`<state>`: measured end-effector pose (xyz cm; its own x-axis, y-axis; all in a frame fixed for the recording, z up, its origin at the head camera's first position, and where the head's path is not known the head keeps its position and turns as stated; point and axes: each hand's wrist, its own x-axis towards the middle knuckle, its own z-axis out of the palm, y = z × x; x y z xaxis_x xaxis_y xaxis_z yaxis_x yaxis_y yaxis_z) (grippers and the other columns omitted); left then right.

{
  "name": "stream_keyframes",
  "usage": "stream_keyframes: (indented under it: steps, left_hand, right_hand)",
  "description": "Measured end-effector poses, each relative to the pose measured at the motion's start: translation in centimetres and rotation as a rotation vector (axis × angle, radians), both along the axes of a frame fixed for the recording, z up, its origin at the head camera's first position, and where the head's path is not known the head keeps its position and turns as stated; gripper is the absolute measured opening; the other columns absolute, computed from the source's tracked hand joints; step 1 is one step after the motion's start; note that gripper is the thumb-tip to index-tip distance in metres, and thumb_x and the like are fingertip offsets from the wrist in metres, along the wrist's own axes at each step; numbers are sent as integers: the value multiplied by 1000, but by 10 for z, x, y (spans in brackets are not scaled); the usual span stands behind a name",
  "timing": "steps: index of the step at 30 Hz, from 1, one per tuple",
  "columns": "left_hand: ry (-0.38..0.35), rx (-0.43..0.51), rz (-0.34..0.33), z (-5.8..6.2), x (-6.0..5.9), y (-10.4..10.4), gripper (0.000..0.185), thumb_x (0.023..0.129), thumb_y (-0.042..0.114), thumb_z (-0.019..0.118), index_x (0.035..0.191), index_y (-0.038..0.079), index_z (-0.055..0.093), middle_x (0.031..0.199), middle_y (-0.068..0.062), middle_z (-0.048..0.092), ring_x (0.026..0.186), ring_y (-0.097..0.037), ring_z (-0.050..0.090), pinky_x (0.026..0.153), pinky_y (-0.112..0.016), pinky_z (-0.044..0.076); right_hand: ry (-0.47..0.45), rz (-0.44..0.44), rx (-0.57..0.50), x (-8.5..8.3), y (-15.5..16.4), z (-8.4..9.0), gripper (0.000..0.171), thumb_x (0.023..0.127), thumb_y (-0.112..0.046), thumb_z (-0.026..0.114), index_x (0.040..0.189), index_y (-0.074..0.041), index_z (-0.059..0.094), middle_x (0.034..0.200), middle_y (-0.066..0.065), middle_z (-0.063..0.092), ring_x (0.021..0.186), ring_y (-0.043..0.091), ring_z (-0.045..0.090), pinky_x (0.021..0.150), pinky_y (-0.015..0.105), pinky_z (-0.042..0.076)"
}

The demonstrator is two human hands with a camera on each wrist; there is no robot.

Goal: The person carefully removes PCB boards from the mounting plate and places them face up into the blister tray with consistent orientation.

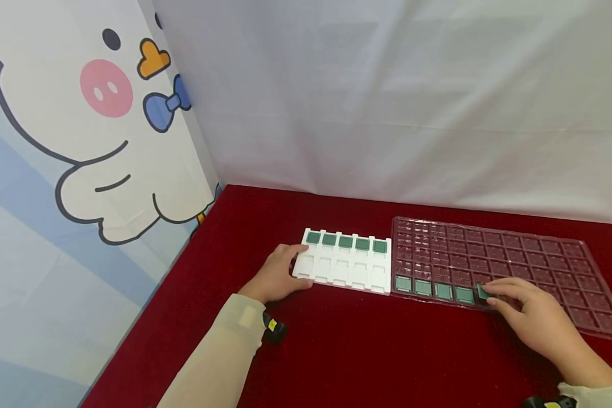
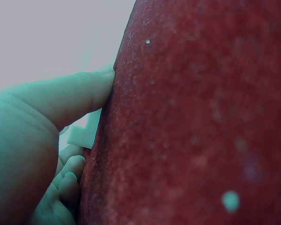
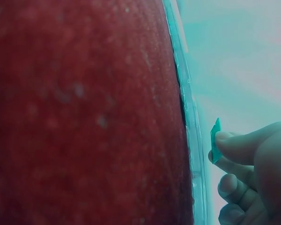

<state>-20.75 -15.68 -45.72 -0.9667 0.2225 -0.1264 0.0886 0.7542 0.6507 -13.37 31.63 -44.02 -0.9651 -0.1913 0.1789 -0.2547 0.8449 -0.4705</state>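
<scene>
Over on the far left, a cartoon curtain (image 1: 81,141) is hanging beside the red tabletop (image 1: 347,351), and a plain white sheet (image 1: 398,96) is closing off the back. The left hand (image 1: 277,276) is resting at the left end of the white tray (image 1: 344,271), fingers curling against its edge and steadying it; its thumb is lying flat on the cloth in the left wrist view, where the tray is showing only as a pale sliver. Five green chips (image 1: 345,242) are sitting in the tray's far row, and the near pockets are looking bare. Moving right, the clear blister tray (image 1: 540,255) is butting against the white one, its far right corner getting cut off by the frame. Four green chips (image 1: 433,289) are lying in its near row. The right hand (image 1: 532,314) is pinching a fifth green chip (image 1: 483,292) at that row, tilting it on edge; the right wrist view is showing the chip (image 3: 215,146) between thumb and fingertips just beside the tray's rim. Whether it is touching the pocket is hard to make out. Both wrist views are blurry and mostly filled with red cloth.
</scene>
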Motion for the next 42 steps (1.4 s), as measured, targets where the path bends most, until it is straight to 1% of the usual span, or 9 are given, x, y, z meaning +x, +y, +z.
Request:
stream_keyframes:
  steps: [6,12,21,29,35,39,42]
  left_hand:
    - [3,0,-3,2,1,0,81,86,24,85,156,16,44,146,-11,46,123,-25,47,103,-42,46]
    - [-5,-3,1,2,1,0,81,87,24,85,156,18,44,146,-10,46,125,-25,46,103,-42,45]
    - [-2,-2,2,0,0,0,81,86,24,85,156,17,44,145,-10,46,122,-25,47,101,-41,46]
    - [19,10,-15,-1,0,-2,81,86,24,86,155,16,45,145,-11,46,124,-26,47,102,-42,45]
    - [22,9,-18,-2,0,-1,81,86,24,86,155,15,45,145,-11,46,126,-26,47,104,-43,44]
    - [23,9,-20,-2,0,-1,81,86,24,86,155,15,45,145,-11,46,126,-26,47,104,-42,44]
    - [23,5,-20,-2,0,-1,81,86,24,86,155,15,45,145,-11,46,126,-26,47,104,-42,44]
  right_hand:
    - [10,5,5,-1,2,-3,25,93,-5,76,117,-1,75,121,23,66,110,49,61,82,68,47]
    - [8,10,8,-1,3,-4,24,92,-4,76,116,-2,76,121,24,67,112,51,59,85,69,44]
    - [-6,15,10,-1,6,-5,26,91,-4,77,117,-2,76,123,24,66,113,51,58,84,69,45]
    - [0,23,15,-2,7,-7,27,91,-4,77,118,-2,75,122,24,66,110,49,60,82,67,46]
    - [4,28,18,-2,7,-7,27,90,-4,78,117,-2,76,122,23,66,105,46,62,80,65,48]
    - [13,27,28,-2,7,-8,27,89,-4,78,116,-3,76,121,22,66,97,39,63,76,62,50]
    - [18,28,26,-2,7,-8,26,89,-3,79,115,-3,76,120,22,67,95,37,63,75,60,50]
